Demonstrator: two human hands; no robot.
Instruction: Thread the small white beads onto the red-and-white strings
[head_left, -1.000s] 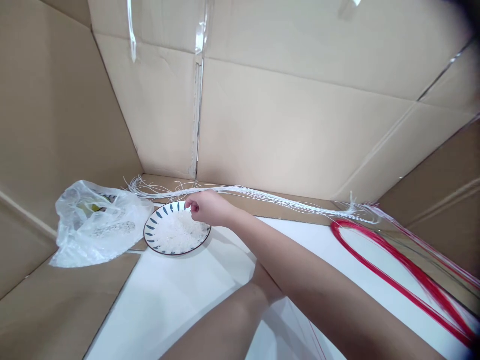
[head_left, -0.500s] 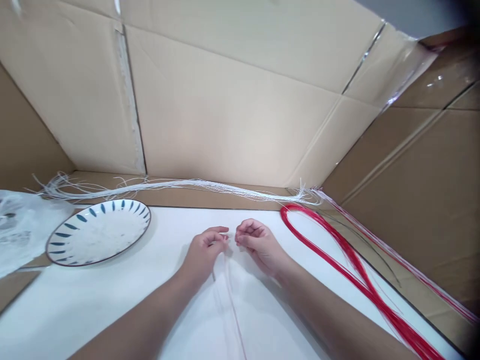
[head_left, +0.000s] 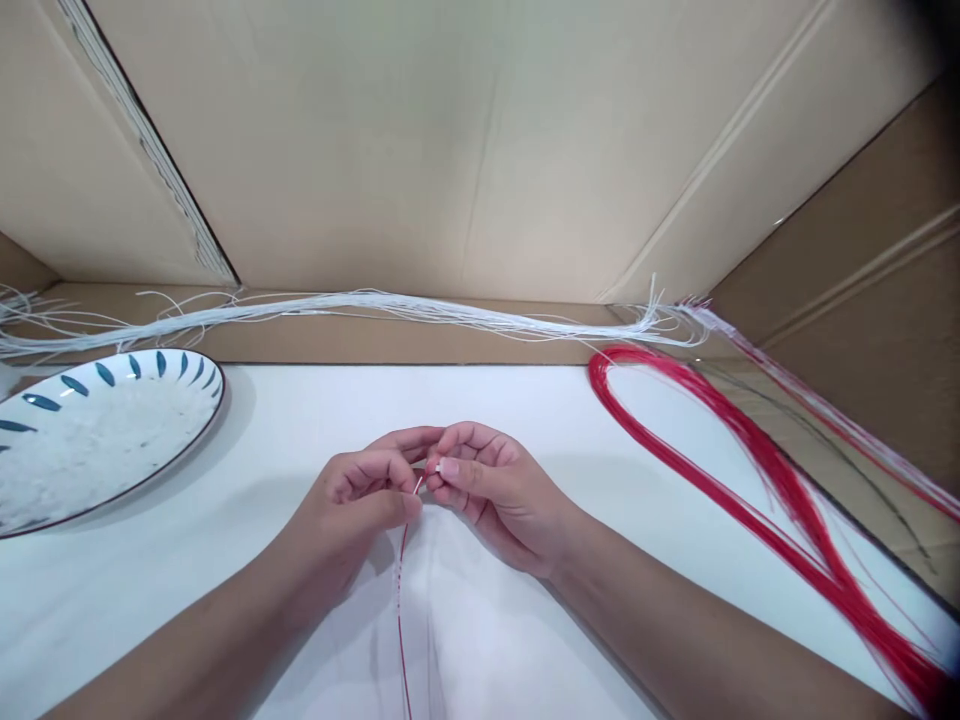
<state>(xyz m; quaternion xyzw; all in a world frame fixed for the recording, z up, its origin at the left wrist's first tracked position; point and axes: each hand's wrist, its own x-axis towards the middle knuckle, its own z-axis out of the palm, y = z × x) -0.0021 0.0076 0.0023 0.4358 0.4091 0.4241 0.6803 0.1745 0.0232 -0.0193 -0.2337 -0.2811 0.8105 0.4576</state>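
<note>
My left hand (head_left: 352,500) pinches a thin red wire (head_left: 400,610) between thumb and forefinger, near its pale upper end. From those fingers the wire runs down toward the bottom of the head view. Close beside it, my right hand (head_left: 502,495) is closed on a small white piece (head_left: 438,467) held at the thumb tip; its exact shape is too small to make out. The fingertips of both hands meet or nearly meet above the white table (head_left: 495,640). Whether the wire's end touches the white piece I cannot tell.
At left stands an oval plate (head_left: 214,405) with blue marks, holding many small white bits. A looped bundle of red wires (head_left: 675,465) lies at right. White wires (head_left: 390,303) stretch along the back before a cardboard wall (head_left: 360,150). More pink-red wires (head_left: 840,410) lie far right.
My hands have come together from slightly apart, and the wire's end now shows above the left fingers. The camera view has shifted, so the plate sits further left and lies partly out of frame.
</note>
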